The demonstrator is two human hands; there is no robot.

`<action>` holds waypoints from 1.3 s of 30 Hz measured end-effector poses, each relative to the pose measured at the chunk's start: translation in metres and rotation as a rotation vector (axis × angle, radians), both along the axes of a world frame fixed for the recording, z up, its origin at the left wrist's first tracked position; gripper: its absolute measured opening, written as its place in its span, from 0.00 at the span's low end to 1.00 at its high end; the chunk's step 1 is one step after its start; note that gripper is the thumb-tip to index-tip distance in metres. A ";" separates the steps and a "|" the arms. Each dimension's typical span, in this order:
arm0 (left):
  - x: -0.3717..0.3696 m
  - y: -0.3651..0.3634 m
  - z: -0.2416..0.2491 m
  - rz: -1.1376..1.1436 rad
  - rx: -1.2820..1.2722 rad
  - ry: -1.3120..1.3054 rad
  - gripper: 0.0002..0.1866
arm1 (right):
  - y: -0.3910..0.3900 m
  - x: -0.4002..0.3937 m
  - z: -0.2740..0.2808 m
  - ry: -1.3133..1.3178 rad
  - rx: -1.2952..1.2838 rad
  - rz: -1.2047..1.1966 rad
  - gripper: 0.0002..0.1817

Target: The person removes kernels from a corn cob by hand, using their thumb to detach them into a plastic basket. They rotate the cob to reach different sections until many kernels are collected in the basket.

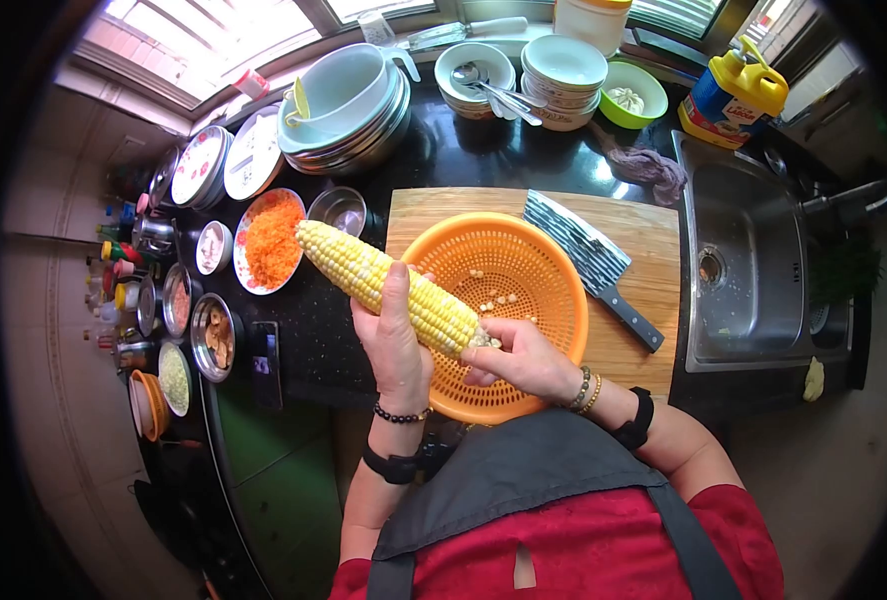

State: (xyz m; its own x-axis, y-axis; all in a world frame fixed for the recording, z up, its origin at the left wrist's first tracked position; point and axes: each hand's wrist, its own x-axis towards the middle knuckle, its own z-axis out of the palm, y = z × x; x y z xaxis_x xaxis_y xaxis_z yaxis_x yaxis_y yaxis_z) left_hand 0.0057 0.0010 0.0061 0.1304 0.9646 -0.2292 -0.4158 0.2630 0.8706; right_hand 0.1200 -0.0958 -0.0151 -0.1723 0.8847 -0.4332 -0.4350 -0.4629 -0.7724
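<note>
A corn cob point(388, 285) with yellow and pale kernels is held slantwise over an orange colander point(558, 280). My left hand point(395, 335) is wrapped round the cob's middle, thumb on top. At the cob's lower right end, my right hand point(523, 360) is closed with its fingertips against the kernels; some kernels there look loosened. Several loose kernels point(500, 300) lie inside the colander. The colander rests partly on a wooden cutting board point(653, 240). On the board to the right lies a cleaver point(583, 245) with a patterned blade and black handle.
Right of the board is a metal sink point(738, 330). A plate of shredded carrot point(273, 240), a phone point(266, 365) and small food bowls stand at left. Stacked basins point(348, 110), bowls with spoons point(475, 80), a green bowl point(633, 95) and a yellow jug point(733, 95) line the back.
</note>
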 end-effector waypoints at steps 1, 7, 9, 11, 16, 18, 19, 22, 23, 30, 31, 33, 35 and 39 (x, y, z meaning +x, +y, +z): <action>0.000 0.000 0.000 -0.006 0.002 -0.003 0.21 | 0.000 0.000 0.002 -0.008 -0.002 -0.006 0.12; 0.001 0.000 0.000 -0.007 0.014 0.016 0.19 | 0.001 0.001 0.009 -0.045 -0.015 -0.003 0.11; 0.000 0.000 0.000 -0.012 0.011 0.024 0.19 | 0.001 0.001 0.010 -0.042 -0.017 0.008 0.11; 0.000 0.000 -0.001 -0.018 -0.004 0.026 0.18 | 0.001 0.002 0.009 -0.018 -0.036 0.014 0.11; -0.002 0.004 -0.002 -0.018 -0.033 0.004 0.18 | 0.000 0.001 0.007 0.017 -0.009 0.006 0.11; -0.002 0.004 -0.002 -0.008 -0.049 0.001 0.18 | 0.000 0.001 0.004 0.059 -0.012 -0.006 0.12; -0.002 0.004 -0.003 0.000 -0.040 0.011 0.18 | 0.000 0.000 0.004 0.064 0.012 0.003 0.12; -0.004 0.005 -0.007 0.006 -0.014 0.025 0.18 | -0.002 -0.001 0.004 0.084 0.031 0.029 0.12; -0.005 0.006 -0.008 0.005 -0.003 0.027 0.19 | -0.001 0.000 0.005 0.091 0.008 0.036 0.13; 0.000 0.002 -0.003 0.009 -0.003 0.003 0.18 | 0.003 0.005 0.002 0.196 -0.071 0.029 0.12; 0.000 0.002 -0.003 0.011 -0.004 0.001 0.18 | 0.003 0.006 0.002 0.192 -0.064 0.031 0.13; -0.001 0.003 -0.004 0.017 -0.002 -0.001 0.18 | 0.003 0.004 0.002 0.191 -0.048 0.036 0.14; -0.003 0.004 -0.006 0.025 0.005 -0.006 0.17 | 0.003 0.002 -0.001 0.167 -0.024 0.026 0.14; -0.003 0.004 -0.004 0.038 0.028 0.004 0.17 | 0.002 0.000 0.001 0.148 0.022 0.018 0.15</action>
State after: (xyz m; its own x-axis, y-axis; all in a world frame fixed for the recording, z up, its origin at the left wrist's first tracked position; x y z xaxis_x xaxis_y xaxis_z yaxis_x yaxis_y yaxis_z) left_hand 0.0031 0.0046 0.0023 0.0924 0.9749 -0.2024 -0.4218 0.2225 0.8790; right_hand 0.1199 -0.0942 -0.0142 -0.2490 0.8897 -0.3826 -0.5367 -0.4556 -0.7102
